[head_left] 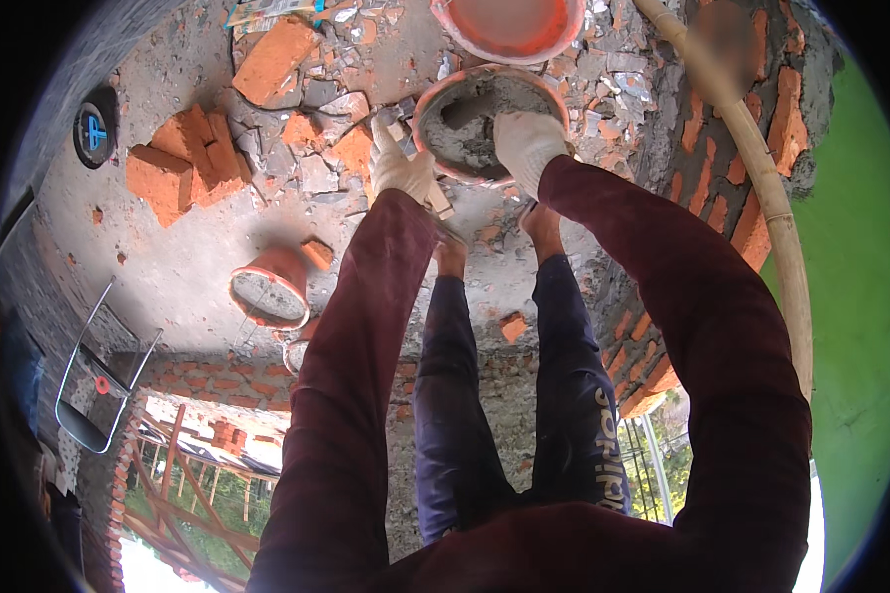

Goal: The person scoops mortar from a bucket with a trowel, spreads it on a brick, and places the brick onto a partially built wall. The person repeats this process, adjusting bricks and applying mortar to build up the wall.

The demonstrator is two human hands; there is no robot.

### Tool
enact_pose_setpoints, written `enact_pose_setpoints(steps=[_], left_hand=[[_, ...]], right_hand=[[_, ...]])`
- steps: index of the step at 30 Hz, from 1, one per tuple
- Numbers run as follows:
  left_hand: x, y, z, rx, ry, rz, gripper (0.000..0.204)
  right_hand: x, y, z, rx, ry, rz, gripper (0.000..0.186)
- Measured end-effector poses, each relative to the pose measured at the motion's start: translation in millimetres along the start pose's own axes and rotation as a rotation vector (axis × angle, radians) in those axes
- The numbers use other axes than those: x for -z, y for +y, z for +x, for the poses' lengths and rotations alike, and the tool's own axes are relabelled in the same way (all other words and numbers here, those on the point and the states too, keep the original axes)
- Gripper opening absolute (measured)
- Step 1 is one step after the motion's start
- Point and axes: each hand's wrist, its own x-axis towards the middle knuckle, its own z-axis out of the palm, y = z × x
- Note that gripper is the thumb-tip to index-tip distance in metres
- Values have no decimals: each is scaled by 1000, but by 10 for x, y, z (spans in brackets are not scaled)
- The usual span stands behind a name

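Note:
My right hand (pixel 529 148), in a pale work glove, is closed over the right side of an orange bucket (pixel 421 133) of wet grey mortar (pixel 477 148). What its fingers hold is hidden. A dark elongated shape (pixel 468 111) shows in the mortar beside it; I cannot tell whether it is a tool or a hollow. Left of the bucket is my left hand (pixel 402 170), gloved too, with fingers stretched out and thumb apart. A narrow wooden strip (pixel 441 203) passes beneath that hand; whether they touch is unclear.
Past the mortar bucket stands another reddish tub (pixel 509 25). Broken tile and brick rubble covers the ground around it. Stacked bricks (pixel 186 163) and a smaller mortar bucket (pixel 270 292) are on the left. A bamboo pole (pixel 769 188) leans along the brick wall (pixel 707 188) at right.

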Motion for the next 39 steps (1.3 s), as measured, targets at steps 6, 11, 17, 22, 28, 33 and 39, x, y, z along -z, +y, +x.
enact_pose_setpoints(steps=[6,11,17,22,28,33,39], left_hand=[[-37,-12,280,264,-393,-677,84],[-119,-51,109,121,-397,-640,64],[-394,201,-558,118,-324,-593,47],[-760,216,-1035,21,-200,-543,52],[-753,440,-1018,3,-185,-411,43],[-556,477,-917,-15,-318,-340,40],[-507,516,-886,15,-355,-422,50]], right_hand=[[-538,696,-432,70,155,74,30],[-802,783,-394,-127,93,337,17],[-1701,638,-258,15,-15,996,17],[-1416,515,-473,-107,-364,1576,19],[-1507,329,-696,-188,-370,1958,23],[-1763,418,-782,-99,-410,1991,24],[-1931,554,-848,21,-309,1874,22]])
